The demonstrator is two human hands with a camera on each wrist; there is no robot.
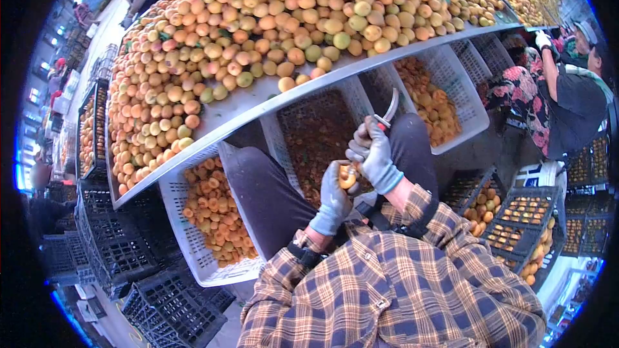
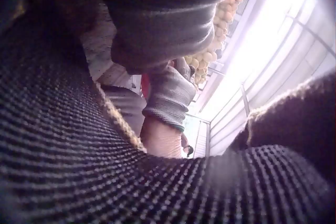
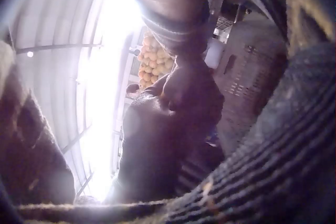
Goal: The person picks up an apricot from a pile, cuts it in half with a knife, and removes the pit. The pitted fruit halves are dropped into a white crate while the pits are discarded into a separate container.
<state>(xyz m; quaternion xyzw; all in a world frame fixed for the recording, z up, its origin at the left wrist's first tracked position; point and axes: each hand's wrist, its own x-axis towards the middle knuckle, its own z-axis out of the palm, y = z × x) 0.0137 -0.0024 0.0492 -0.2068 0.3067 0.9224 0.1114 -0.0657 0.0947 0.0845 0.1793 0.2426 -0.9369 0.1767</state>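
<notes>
Left hand (image 1: 332, 196), grey knit glove, curled round a small orange apricot (image 1: 348, 176) held over the lap. Right hand (image 1: 374, 154), same glove, clenched on a curved metal knife (image 1: 389, 110) with a red bit at the grip, blade pointing up, hand touching the fruit. Plaid flannel sleeves below. White perforated plastic crates (image 1: 451, 84) underneath, holding halved fruit, partly hidden by dark trousers. Slanted metal table (image 1: 258, 100) heaped with round yellow-orange apricots. Black lattice crates (image 1: 174, 309) at left. Wrist views mostly blocked by glove fabric, blurred.
</notes>
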